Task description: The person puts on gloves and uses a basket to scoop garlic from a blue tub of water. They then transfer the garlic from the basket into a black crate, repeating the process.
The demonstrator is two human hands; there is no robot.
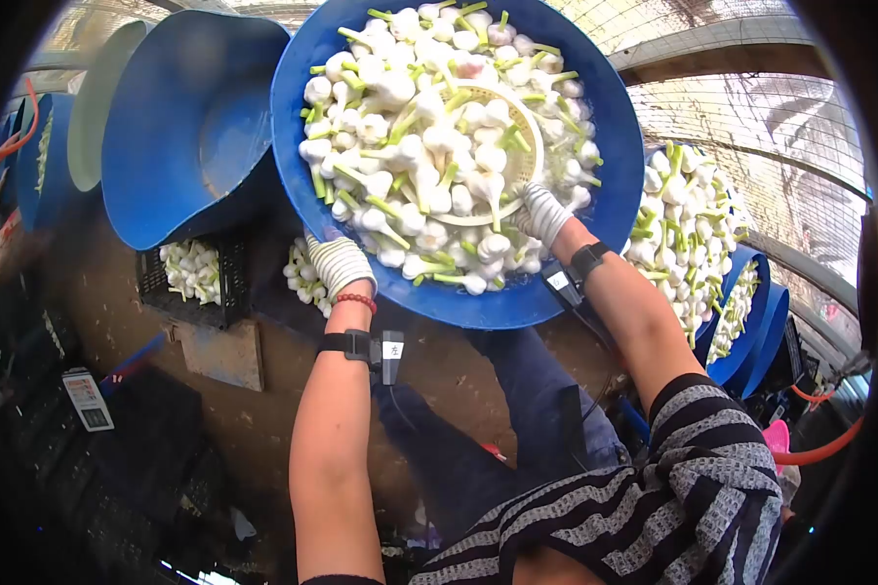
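Observation:
A large round blue tub [610, 117] full of garlic bulbs [390, 88] with short green stems stands in front of me, with water showing among the bulbs. Sunk among them is a pale yellow plastic basket [535, 146], heaped with garlic. My right hand [544, 214], in a striped white glove, is closed at the basket's near right rim; its fingertips are partly hidden. In a matching glove, my left hand [339, 263] grips the near left rim of the tub, its fingers partly out of sight.
A blue tub [166, 146] leans at the left, above a black crate [229, 278] of garlic. More garlic [683, 234] is piled at the right beside other blue tubs [766, 331]. A scale-like device [88, 400] lies lower left. An orange hose [819, 453] runs at the right.

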